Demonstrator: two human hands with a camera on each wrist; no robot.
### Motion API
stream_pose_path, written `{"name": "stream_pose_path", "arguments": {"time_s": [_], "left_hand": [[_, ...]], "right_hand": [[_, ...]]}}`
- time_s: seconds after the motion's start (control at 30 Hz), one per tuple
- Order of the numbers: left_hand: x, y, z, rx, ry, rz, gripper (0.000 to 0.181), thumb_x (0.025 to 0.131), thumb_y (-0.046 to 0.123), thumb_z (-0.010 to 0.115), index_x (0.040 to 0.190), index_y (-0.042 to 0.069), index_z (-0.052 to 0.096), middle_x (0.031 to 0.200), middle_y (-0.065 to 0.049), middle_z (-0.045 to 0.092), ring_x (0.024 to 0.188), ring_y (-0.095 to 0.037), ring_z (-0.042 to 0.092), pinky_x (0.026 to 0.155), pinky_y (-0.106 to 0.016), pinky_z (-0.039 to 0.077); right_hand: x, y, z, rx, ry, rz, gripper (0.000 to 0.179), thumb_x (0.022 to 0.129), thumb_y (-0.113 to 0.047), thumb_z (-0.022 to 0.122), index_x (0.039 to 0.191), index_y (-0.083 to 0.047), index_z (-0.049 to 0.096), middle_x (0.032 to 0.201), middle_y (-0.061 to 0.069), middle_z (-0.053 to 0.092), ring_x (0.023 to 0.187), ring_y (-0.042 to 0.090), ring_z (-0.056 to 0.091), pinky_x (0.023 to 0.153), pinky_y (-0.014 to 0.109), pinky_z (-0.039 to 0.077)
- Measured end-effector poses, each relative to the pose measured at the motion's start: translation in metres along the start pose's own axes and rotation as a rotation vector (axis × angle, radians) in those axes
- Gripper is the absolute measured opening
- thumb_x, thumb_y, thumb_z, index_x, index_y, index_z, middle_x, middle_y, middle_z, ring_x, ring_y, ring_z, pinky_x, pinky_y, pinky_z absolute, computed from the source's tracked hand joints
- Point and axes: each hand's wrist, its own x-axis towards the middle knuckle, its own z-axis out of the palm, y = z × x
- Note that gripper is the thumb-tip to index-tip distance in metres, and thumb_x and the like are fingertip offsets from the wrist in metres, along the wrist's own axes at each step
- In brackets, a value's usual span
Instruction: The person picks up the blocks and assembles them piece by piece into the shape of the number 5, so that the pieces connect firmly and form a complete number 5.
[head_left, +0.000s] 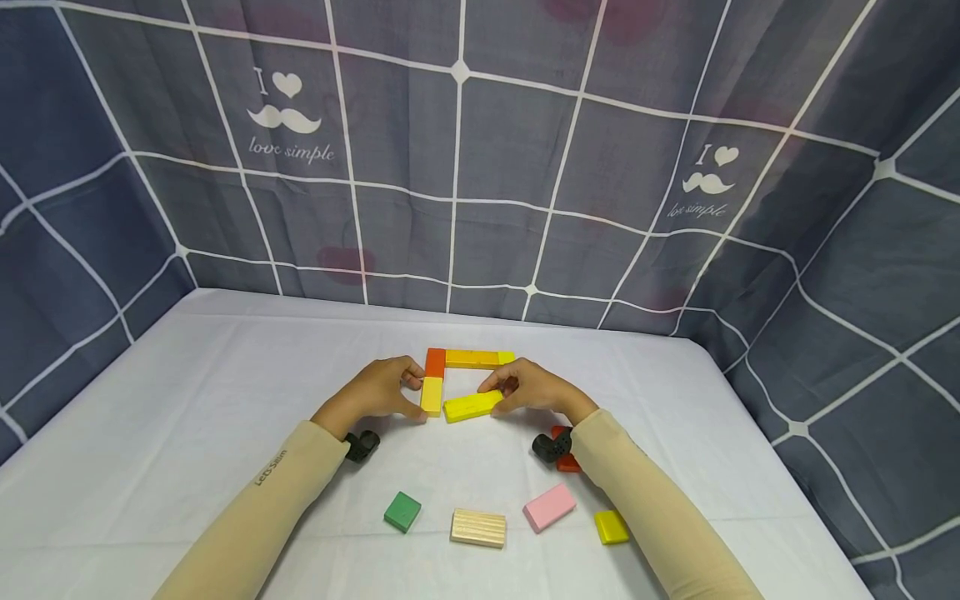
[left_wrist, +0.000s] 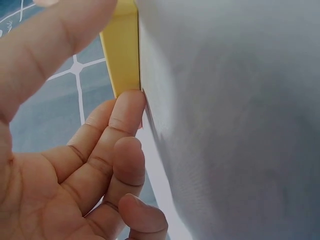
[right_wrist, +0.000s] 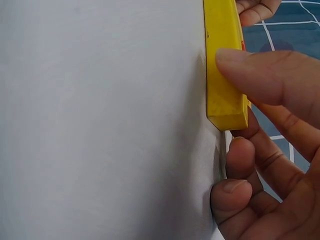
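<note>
Four-sided wooden blocks form an outline on the white cloth. A red-orange block [head_left: 435, 362] and a short yellow block [head_left: 431, 397] stand end to end on its left side. My left hand [head_left: 384, 388] has its thumb and fingertips against the short yellow block, also seen in the left wrist view between thumb and fingers. My right hand [head_left: 534, 387] pinches a long bright yellow block [right_wrist: 224, 85], thumb on its near face and fingers behind. That block lies slanted, its left end close beside the short yellow block.
An orange-yellow block [head_left: 472, 359] and a yellow piece [head_left: 507, 358] form the far side. Nearer lie a green block [head_left: 402, 512], a ridged wood block [head_left: 478, 528], a pink block [head_left: 549, 507], a yellow block [head_left: 611, 527] and a red block [head_left: 567, 462] partly under the right wrist.
</note>
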Motion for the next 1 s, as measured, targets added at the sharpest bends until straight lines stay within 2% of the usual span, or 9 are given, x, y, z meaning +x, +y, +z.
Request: {"name": "stream_pose_path", "arguments": {"time_s": [0.23, 0.57, 1.0], "left_hand": [[-0.0011, 0.0017, -0.0001, -0.013, -0.002, -0.012, 0.063, 0.077, 0.015, 0.099, 0.128, -0.003, 0.066, 0.113, -0.008, 0.073, 0.106, -0.029, 0.063, 0.099, -0.048, 0.053], [-0.0011, 0.0015, -0.0010, -0.008, -0.007, 0.002, 0.063, 0.077, 0.016, 0.099, 0.128, -0.003, 0.065, 0.114, -0.008, 0.073, 0.107, -0.029, 0.063, 0.099, -0.047, 0.053], [-0.0008, 0.0009, -0.0005, -0.013, -0.007, -0.010, 0.063, 0.077, 0.016, 0.099, 0.128, -0.002, 0.066, 0.114, -0.009, 0.073, 0.106, -0.029, 0.063, 0.098, -0.048, 0.053]], "right_hand": [[0.0011, -0.0020, 0.0001, -0.010, -0.003, 0.009, 0.036, 0.087, 0.006, 0.085, 0.122, 0.003, 0.078, 0.107, 0.003, 0.076, 0.086, 0.014, 0.055, 0.079, 0.025, 0.048], [0.0016, -0.0021, 0.0000, -0.009, -0.007, 0.006, 0.036, 0.087, 0.008, 0.084, 0.122, 0.003, 0.078, 0.109, 0.004, 0.076, 0.084, 0.015, 0.054, 0.078, 0.026, 0.048], [0.0011, -0.0026, 0.0006, -0.013, 0.002, 0.019, 0.038, 0.086, 0.006, 0.085, 0.123, 0.001, 0.078, 0.115, 0.004, 0.077, 0.089, 0.015, 0.055, 0.083, 0.026, 0.048]]}}
